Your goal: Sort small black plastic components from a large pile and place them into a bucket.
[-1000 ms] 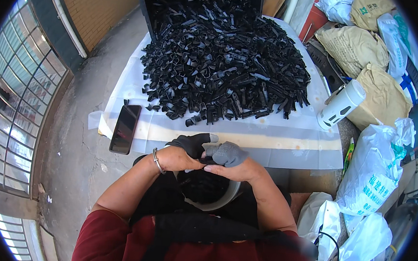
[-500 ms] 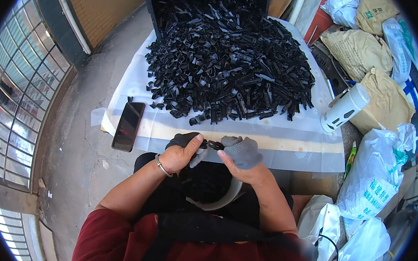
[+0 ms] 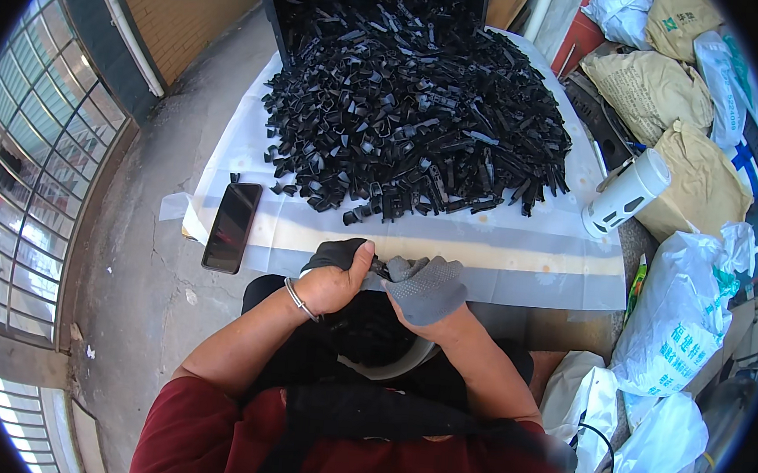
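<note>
head view: a small black plastic piece (image 3: pixel 380 270) sits between the two hands near the table's front edge, mostly hidden by the fingers. the left hand (image 3: pixel 334 277), partly gloved with its thumb bare, is closed on one end; the right hand (image 3: pixel 428 291), in a gray dotted glove, has its fingers curled around the other. a metal bracelet (image 3: pixel 301 301) circles the left wrist. below the hands, between the legs, is a pale-rimmed bucket (image 3: pixel 392 368) with dark contents too dim to make out. beyond the hands, a large heap of black plastic parts (image 3: pixel 412 133) covers much of the cloth-covered table (image 3: pixel 534 287). a dark smartphone (image 3: pixel 233 226) lies toward the left corner, a white bottle (image 3: pixel 626 194) leans at the right edge, and stuffed white sacks (image 3: pixel 677 314) and tan sacks (image 3: pixel 644 92) crowd the right side.
</note>
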`<state>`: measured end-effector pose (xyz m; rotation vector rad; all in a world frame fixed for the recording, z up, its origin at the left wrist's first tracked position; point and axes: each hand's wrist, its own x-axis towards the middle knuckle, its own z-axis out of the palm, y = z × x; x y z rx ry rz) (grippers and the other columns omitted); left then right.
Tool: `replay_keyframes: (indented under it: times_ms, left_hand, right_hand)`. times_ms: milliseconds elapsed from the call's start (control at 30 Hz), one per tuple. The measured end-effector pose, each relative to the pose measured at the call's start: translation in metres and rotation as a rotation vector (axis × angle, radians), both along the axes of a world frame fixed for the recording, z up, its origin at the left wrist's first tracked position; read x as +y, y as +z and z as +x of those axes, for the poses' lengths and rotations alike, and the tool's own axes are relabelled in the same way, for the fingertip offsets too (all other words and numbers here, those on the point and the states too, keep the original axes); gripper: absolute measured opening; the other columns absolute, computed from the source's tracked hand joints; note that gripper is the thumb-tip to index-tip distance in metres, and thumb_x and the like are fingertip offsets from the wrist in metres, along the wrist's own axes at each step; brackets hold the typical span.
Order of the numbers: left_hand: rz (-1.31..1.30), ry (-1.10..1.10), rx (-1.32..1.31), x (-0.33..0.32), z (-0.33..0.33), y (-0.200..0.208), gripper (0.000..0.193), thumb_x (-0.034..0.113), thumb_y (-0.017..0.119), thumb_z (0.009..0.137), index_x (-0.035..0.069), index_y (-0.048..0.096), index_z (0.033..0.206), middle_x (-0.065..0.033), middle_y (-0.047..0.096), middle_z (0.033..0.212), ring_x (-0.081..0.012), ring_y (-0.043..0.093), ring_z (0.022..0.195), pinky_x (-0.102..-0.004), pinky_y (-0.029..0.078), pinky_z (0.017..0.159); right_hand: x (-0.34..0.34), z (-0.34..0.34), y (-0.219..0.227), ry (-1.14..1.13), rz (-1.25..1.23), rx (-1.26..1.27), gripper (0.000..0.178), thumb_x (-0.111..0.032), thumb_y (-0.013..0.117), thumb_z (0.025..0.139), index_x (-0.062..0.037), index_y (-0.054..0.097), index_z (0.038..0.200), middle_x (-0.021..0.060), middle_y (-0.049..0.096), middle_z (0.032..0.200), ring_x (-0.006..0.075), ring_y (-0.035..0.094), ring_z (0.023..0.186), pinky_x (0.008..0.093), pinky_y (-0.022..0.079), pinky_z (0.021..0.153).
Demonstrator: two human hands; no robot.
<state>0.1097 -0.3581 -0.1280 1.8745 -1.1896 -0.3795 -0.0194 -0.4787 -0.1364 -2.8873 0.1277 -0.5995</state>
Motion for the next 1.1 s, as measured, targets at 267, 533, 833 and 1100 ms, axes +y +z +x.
replay_keyframes:
  times_ms: [267, 533, 833, 1100]
  left_hand:
    - [0.182, -0.109, -0.116, 0.012, 0.009, -0.01, 0.035, 0.026, 0.035, 0.093, 0.002, 0.055, 0.076, -0.0179, 0.055, 0.065, -0.0347, 0.053, 0.062, -0.0387, 0.042, 0.058]
    - [-0.043, 0.188, -0.626, -0.001, 0.061, -0.024, 0.031, 0.033, 0.055, 0.082, 0.005, 0.059, 0.095, -0.0153, 0.059, 0.086, -0.0337, 0.057, 0.078, -0.0399, 0.046, 0.07]
    - [0.044, 0.086, -0.68, -0.032, 0.061, -0.036, 0.023, 0.014, 0.057, 0.074, 0.008, 0.058, 0.096, -0.0141, 0.057, 0.088, -0.0308, 0.057, 0.079, -0.0395, 0.047, 0.068]
    - [0.118, 0.118, -0.597, -0.029, 0.06, -0.03, 0.03, 0.017, 0.056, 0.076, 0.008, 0.057, 0.105, -0.0142, 0.058, 0.091, -0.0302, 0.057, 0.085, -0.0381, 0.046, 0.073]
  right_hand:
    - [0.014, 0.016, -0.022, 0.056, 0.053, -0.208, 0.028, -0.027, 0.059, 0.077, -0.009, 0.056, 0.098, 0.0092, 0.058, 0.093, 0.0298, 0.055, 0.082, 0.0417, 0.042, 0.068]
    - [-0.032, 0.048, -0.009, -0.116, 0.075, -0.128, 0.023, -0.027, 0.054, 0.08, -0.0058, 0.06, 0.086, 0.0136, 0.059, 0.078, 0.032, 0.057, 0.073, 0.0411, 0.044, 0.065]
    - [-0.041, 0.045, -0.013, -0.105, -0.118, -0.054, 0.012, -0.016, 0.055, 0.075, -0.0064, 0.059, 0.081, 0.0131, 0.056, 0.072, 0.0304, 0.056, 0.07, 0.0425, 0.044, 0.06]
    - [-0.049, 0.019, -0.015, -0.186, -0.068, -0.166, 0.015, -0.011, 0.053, 0.074, -0.0046, 0.061, 0.085, 0.0152, 0.058, 0.077, 0.0327, 0.056, 0.074, 0.0429, 0.045, 0.065]
